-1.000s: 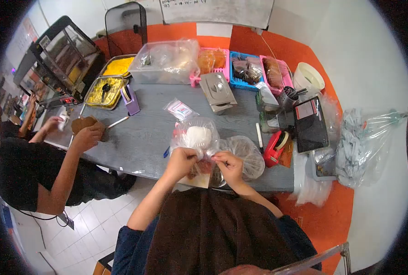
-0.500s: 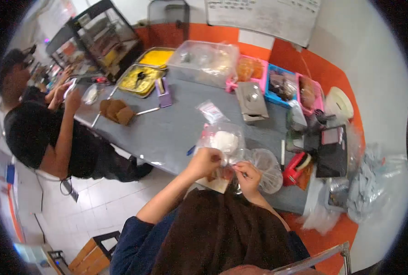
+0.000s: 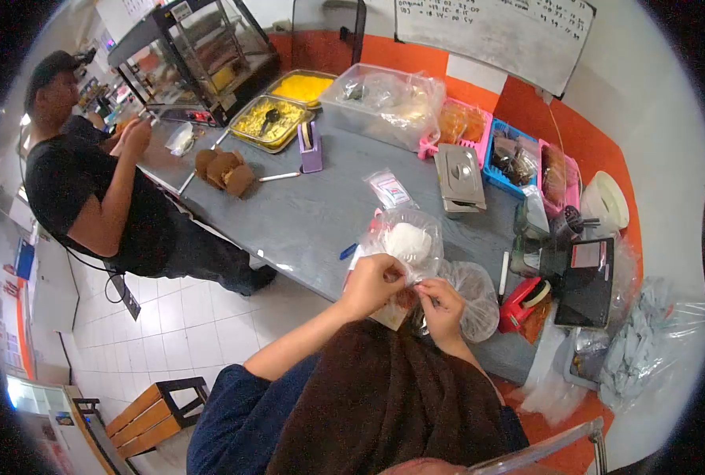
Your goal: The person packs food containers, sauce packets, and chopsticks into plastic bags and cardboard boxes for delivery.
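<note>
My left hand and my right hand are close together at the table's near edge, both with pinched fingers on the gathered end of a clear plastic bag. Inside the bag, just beyond my fingers, is a white rounded item. A brown and cream packet lies partly hidden under my hands. To the right of them rests a round clear plastic piece. A small printed sachet bag lies beyond the bag.
Trays of yellow food, a purple tape dispenser, a clear bin, a metal container, coloured baskets, a red tape dispenser and a dark tablet stand around the grey table. A co-worker stands at left.
The view has shifted, so the table's things appear a little farther right. Both hands remain at the bag's gathered end, with little change in their grip.
</note>
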Tool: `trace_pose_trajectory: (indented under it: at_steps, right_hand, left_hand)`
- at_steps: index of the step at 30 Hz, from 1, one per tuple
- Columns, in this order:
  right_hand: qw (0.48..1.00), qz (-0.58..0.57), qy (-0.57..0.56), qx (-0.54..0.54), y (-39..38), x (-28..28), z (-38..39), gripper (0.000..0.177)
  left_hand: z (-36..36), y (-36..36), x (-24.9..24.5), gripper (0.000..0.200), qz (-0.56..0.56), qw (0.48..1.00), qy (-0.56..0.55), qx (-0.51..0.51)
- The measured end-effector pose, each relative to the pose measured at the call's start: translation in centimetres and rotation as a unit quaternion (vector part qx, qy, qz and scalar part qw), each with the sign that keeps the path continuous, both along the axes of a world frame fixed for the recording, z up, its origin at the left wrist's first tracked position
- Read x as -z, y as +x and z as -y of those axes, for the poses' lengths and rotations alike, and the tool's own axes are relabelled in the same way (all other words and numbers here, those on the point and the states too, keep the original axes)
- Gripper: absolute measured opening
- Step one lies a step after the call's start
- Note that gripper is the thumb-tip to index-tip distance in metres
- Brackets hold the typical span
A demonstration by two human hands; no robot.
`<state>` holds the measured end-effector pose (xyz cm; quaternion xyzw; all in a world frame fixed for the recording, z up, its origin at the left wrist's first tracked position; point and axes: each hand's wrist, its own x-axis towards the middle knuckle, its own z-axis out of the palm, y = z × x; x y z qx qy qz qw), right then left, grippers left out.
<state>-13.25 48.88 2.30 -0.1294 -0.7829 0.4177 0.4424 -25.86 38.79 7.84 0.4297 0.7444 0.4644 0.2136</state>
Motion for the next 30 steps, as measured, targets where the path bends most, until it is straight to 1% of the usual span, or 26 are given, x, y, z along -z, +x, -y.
trace_pose_trajectory:
  at_steps: [1,2,3,4,5,7,8,9,11,12,13,14,15,16,17,18,19,20,21,22,24,25,26,27,28,30]
  right_hand:
    - [1.0,0.004,0.0,0.006,0.1,0.0,0.0,0.008]
    - [1.0,0.01,0.001,0.012,0.1,0.0,0.0,0.009]
    - [1.0,0.016,0.002,0.018,0.2,0.0,0.0,0.01]
    - [0.999,0.019,0.002,0.027,0.1,0.0,0.0,0.01]
    - [1.0,0.01,0.003,0.027,0.1,0.0,-0.1,0.012]
    - [0.999,0.004,0.003,0.035,0.0,-0.2,-0.2,0.014]
    - [0.999,0.017,0.001,0.037,0.0,-0.4,-0.2,0.014]
    - [0.999,0.029,-0.002,0.04,0.0,-0.7,-0.1,0.015]
    - [0.998,0.033,-0.019,0.052,0.0,-2.1,0.4,0.015]
    - [0.997,0.036,-0.036,0.057,0.0,-2.4,0.5,0.016]
    - [0.997,0.036,-0.036,0.064,0.0,-2.0,0.4,0.016]
    - [0.994,0.017,-0.094,0.048,0.0,-1.1,0.2,0.016]
    - [0.988,-0.002,-0.152,0.031,0.0,-0.6,0.1,0.017]
    - [0.988,-0.002,-0.153,0.037,0.1,-0.9,0.1,0.017]
    - [0.969,-0.051,-0.241,0.008,0.0,-1.5,0.1,0.017]
    - [0.94,-0.101,-0.326,-0.021,0.0,-1.8,0.0,0.018]
    - [0.94,-0.103,-0.325,-0.018,0.0,-1.6,0.0,0.018]
    - [0.937,-0.097,-0.335,-0.017,0.0,-1.2,0.1,0.016]
    - [0.934,-0.092,-0.345,-0.016,0.0,-0.7,0.2,0.014]
    - [0.934,-0.093,-0.344,-0.014,-0.1,-0.3,0.2,0.014]
    - [0.947,-0.05,-0.317,0.004,-0.1,0.4,0.3,0.009]
    - [0.947,-0.051,-0.316,0.006,-0.1,0.3,0.2,0.009]
    - [0.959,-0.053,-0.28,0.006,-0.2,0.1,0.1,0.009]
    - [0.968,-0.055,-0.243,0.007,-0.2,0.0,0.1,0.009]
    - [0.969,-0.056,-0.242,0.01,-0.2,-0.3,0.1,0.009]
    - [0.982,-0.05,-0.184,0.005,-0.2,-0.8,0.2,0.008]
  left_hand:
    - [0.0,0.4,-0.1,0.012,-0.031,0.999,0.006,-0.011]
    - [-0.1,0.6,0.2,0.012,-0.028,1.0,0.007,-0.003]
    - [0.0,0.8,0.5,0.012,-0.154,0.988,0.015,0.0]
    - [0.0,1.0,0.4,0.011,-0.279,0.96,0.025,0.003]
    - [-0.1,1.2,0.0,0.011,-0.276,0.961,0.027,0.011]
    - [-0.1,1.6,-1.1,0.007,-0.355,0.934,0.033,-0.004]
    - [0.0,1.6,-1.2,0.015,-0.347,0.938,-0.001,0.006]
    - [-0.1,1.7,-1.2,0.015,-0.346,0.938,0.001,0.013]
    - [-0.3,1.8,-1.0,0.02,-0.315,0.949,0.006,-0.009]
    - [-0.4,1.9,-0.9,0.02,-0.315,0.949,0.008,-0.002]
    - [-0.4,1.9,-0.7,0.024,-0.289,0.956,0.038,-0.016]
    - [-0.5,2.0,-0.4,0.03,-0.262,0.962,0.066,-0.031]
    - [-0.6,1.9,0.0,0.03,-0.26,0.963,0.067,-0.025]
    - [-0.7,1.8,0.5,0.029,-0.15,0.982,0.098,-0.055]
    - [-0.7,1.5,1.2,0.029,-0.038,0.988,0.127,-0.084]
    - [-0.9,1.1,2.2,0.034,0.005,0.979,0.185,-0.082]
    - [-1.2,1.1,2.8,0.034,0.005,0.979,0.186,-0.078]
    - [-1.4,1.2,3.3,0.03,0.106,0.961,0.235,-0.101]
    - [-1.5,1.4,3.7,0.026,0.207,0.929,0.28,-0.123]
    - [-1.4,1.6,3.7,0.026,0.207,0.929,0.28,-0.121]
    - [-1.3,1.8,3.8,0.021,0.162,0.948,0.259,-0.087]
    - [-1.3,1.6,3.5,0.021,0.162,0.948,0.26,-0.085]
    - [-1.4,1.2,3.2,0.018,0.045,0.965,0.251,-0.058]
    - [-1.4,0.9,2.8,0.015,-0.073,0.968,0.239,-0.03]
    - [-1.3,0.7,2.4,0.015,-0.072,0.968,0.241,-0.027]
    - [-1.3,0.3,1.8,0.021,-0.19,0.959,0.208,0.034]
